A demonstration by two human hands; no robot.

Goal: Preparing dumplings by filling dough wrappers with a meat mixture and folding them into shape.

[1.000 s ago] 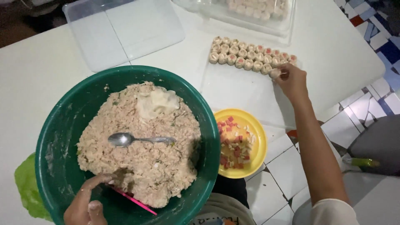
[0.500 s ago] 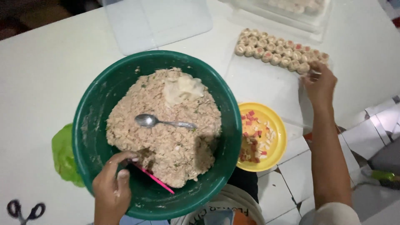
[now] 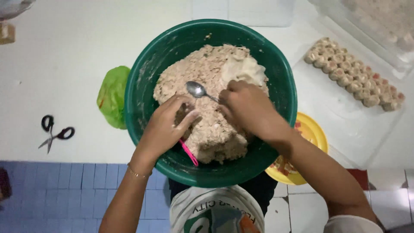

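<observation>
Thin bracelet (image 3: 137, 174), white sleeve (image 3: 351, 224)

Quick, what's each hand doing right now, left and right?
Left hand: open, resting on the mixture.
Right hand: closed on the spoon handle.

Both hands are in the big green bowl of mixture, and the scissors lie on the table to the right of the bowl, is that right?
Not quite. In the head view the scissors lie left of the green bowl, not right. Both the left hand and right hand are indeed in the mixture.
</observation>
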